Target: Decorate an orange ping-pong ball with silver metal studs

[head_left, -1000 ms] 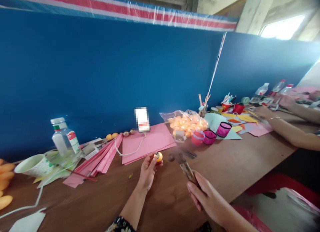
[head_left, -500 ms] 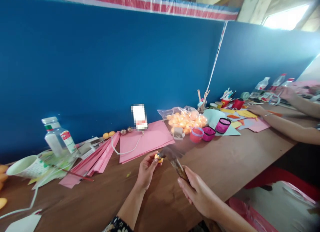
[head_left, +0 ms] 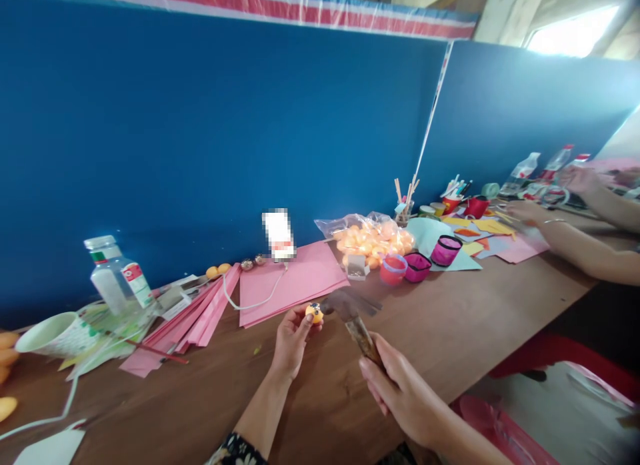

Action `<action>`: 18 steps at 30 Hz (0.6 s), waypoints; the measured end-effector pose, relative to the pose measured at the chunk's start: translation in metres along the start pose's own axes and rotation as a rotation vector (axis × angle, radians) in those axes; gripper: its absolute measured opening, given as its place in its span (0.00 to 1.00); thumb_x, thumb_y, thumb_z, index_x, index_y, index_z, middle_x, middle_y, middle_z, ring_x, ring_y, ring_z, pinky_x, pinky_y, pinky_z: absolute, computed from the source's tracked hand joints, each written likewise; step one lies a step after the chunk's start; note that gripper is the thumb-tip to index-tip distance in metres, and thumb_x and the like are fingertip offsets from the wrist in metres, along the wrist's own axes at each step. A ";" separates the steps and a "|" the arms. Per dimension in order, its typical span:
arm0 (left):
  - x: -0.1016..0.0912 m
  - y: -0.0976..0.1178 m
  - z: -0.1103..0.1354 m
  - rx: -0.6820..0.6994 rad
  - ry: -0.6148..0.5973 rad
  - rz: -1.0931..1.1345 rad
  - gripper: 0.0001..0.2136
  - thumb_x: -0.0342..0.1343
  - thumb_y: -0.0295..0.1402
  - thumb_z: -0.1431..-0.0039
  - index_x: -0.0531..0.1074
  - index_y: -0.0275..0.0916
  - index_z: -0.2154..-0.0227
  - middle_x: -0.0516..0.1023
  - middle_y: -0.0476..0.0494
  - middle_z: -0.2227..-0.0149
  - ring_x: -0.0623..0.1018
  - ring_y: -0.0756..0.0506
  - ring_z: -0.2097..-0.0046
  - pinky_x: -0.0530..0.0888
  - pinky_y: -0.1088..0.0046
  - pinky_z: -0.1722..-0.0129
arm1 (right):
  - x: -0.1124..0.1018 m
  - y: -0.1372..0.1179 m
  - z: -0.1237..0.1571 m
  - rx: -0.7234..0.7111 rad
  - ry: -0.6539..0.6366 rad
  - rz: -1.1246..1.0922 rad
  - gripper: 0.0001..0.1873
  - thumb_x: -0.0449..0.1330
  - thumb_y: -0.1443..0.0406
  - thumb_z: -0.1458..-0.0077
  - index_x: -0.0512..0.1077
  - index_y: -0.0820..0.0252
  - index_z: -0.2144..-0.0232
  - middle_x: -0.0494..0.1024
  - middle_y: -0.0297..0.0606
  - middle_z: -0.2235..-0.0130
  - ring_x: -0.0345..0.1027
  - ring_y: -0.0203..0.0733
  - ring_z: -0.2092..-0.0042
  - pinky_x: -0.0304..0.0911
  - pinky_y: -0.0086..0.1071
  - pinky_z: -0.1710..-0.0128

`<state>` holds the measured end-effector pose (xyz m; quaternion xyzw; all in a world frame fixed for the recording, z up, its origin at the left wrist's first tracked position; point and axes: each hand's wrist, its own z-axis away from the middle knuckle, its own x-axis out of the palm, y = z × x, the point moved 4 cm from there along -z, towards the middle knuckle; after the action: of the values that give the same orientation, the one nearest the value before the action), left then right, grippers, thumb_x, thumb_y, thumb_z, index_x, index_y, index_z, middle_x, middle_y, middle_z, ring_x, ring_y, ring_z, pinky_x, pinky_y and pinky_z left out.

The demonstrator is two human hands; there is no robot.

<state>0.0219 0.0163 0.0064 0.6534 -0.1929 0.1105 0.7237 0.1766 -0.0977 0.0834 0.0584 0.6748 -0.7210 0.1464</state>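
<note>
My left hand (head_left: 295,335) pinches a small orange ball (head_left: 315,312) between thumb and fingers. It looks like a table tennis ball, and dark, shiny bits sit on its top. My right hand (head_left: 393,378) is wrapped round the wooden handle of a claw hammer (head_left: 357,328). The hammer's head is slightly blurred, its face close to the ball's right side; whether they touch I cannot tell. Behind the ball lie pink paper sheets (head_left: 287,288). A clear bag of orange balls (head_left: 367,238) and a small open box (head_left: 357,267) stand farther back.
Pink paper strips (head_left: 200,318), a clear bottle (head_left: 107,271) and a tilted paper cup (head_left: 50,335) are at left. A blurred-out phone (head_left: 279,235) leans on the blue partition (head_left: 225,131). Magenta cups (head_left: 447,251) stand to the right. A co-worker's hands (head_left: 533,211) are over coloured paper.
The hammer's head has drawn slightly right, away from the ball, with my right hand. The ball has turned a little and shifted left. A co-worker's hand has moved right.
</note>
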 end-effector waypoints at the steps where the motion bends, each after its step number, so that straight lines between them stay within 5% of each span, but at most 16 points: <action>1: 0.000 0.000 0.000 0.006 0.005 0.000 0.14 0.59 0.35 0.56 0.67 0.35 0.66 0.75 0.47 0.71 0.75 0.50 0.69 0.71 0.72 0.67 | 0.000 -0.001 0.000 -0.005 0.001 0.003 0.10 0.44 0.58 0.43 0.58 0.59 0.66 0.59 0.26 0.80 0.54 0.29 0.80 0.54 0.23 0.80; 18: 0.001 -0.002 0.000 0.080 -0.043 -0.058 0.19 0.61 0.30 0.59 0.69 0.39 0.60 0.75 0.42 0.60 0.74 0.47 0.61 0.69 0.68 0.58 | -0.004 0.001 -0.001 -0.011 -0.005 -0.052 0.10 0.43 0.59 0.42 0.57 0.59 0.69 0.58 0.25 0.81 0.51 0.28 0.81 0.52 0.23 0.80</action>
<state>0.0237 0.0163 0.0056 0.6894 -0.1847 0.0830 0.6955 0.1804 -0.0963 0.0836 0.0385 0.6798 -0.7208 0.1297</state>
